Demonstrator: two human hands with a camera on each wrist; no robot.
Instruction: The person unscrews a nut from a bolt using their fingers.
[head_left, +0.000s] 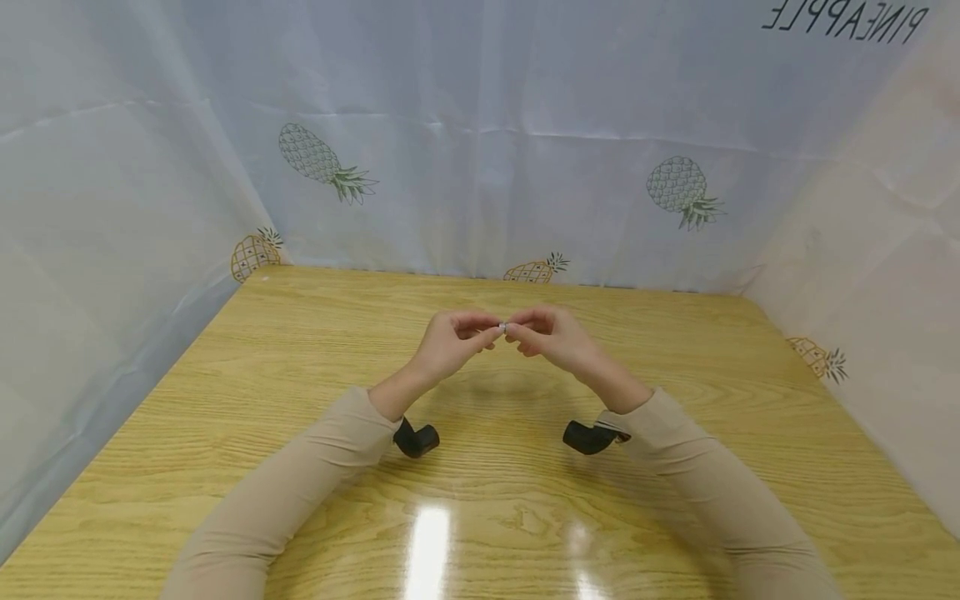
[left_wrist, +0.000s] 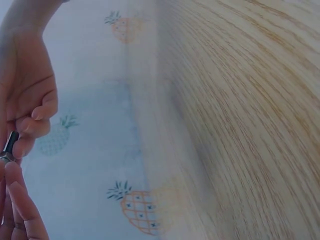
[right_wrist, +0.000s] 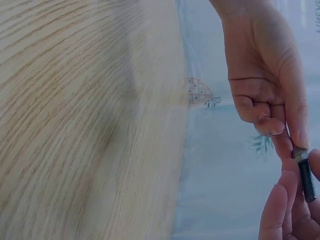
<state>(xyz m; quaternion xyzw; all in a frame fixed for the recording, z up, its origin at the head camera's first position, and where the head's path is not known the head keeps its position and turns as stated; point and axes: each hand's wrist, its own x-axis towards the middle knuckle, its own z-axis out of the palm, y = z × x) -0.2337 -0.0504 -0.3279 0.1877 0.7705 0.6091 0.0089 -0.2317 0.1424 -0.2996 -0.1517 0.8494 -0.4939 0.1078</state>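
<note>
In the right wrist view's lower right, your bolt (right_wrist: pixel 308 181) looks metal, rough-threaded, shinier at its hexagonal part. Your tabletop (head_left: pixel 506 475) is glossy, wood-grained, mirroring light at the head view's bottom; your sleeves (head_left: pixel 300 475) are matt cloth, the backdrop (head_left: pixel 480 192) creased, smooth fabric.

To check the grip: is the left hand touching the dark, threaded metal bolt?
Touching: the right wrist view shows the left hand pinching one end of the bolt in its fingertips.
</note>
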